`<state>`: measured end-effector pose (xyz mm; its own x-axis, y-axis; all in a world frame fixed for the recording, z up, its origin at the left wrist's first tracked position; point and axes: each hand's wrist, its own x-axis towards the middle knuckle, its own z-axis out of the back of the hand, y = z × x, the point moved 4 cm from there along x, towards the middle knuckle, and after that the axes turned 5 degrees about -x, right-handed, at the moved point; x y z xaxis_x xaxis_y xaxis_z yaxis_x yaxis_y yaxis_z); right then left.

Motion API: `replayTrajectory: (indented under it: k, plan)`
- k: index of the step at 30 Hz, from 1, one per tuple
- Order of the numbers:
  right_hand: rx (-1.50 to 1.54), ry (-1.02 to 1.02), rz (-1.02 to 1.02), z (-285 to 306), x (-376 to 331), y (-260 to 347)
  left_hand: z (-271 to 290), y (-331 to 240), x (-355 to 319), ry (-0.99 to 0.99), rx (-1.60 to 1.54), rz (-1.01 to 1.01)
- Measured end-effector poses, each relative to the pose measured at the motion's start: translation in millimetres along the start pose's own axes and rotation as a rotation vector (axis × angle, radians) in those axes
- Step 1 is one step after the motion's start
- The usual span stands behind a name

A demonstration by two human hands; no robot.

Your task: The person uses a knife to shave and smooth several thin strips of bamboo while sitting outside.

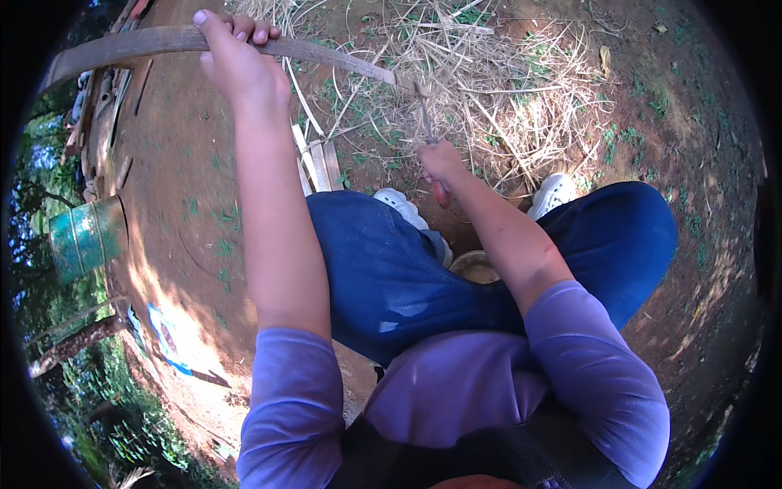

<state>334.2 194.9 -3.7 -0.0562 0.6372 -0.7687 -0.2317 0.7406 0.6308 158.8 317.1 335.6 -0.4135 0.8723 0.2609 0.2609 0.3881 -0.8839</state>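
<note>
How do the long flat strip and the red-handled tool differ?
Length: the strip is far longer than the red-handled tool.
Colour: the strip is grey-brown, while the tool pairs red with a dark, thin front part.
Pose: the strip runs crosswise, the tool points away from the person.
Grip: the left hand holds the strip, the right hand the tool.
Both are slender.

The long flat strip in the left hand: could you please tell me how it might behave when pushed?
The strip looks thin for its length, so it would probably flex, though the fisheye view may exaggerate its curve. Being slender, it is likely light. Its dull surface suggests little slipping in the left hand.
</note>
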Motion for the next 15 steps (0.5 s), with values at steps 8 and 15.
replayTrajectory:
  k: [8, 15]
  plan:
    - [-0.085, -0.023, 0.218, -4, -25, 25, 19, 1, 15, 0.011, 0.056, -0.106]
    - [-0.184, -0.018, 0.613, -17, -90, 112, 23, 7, 16, -0.019, 0.111, -0.142]
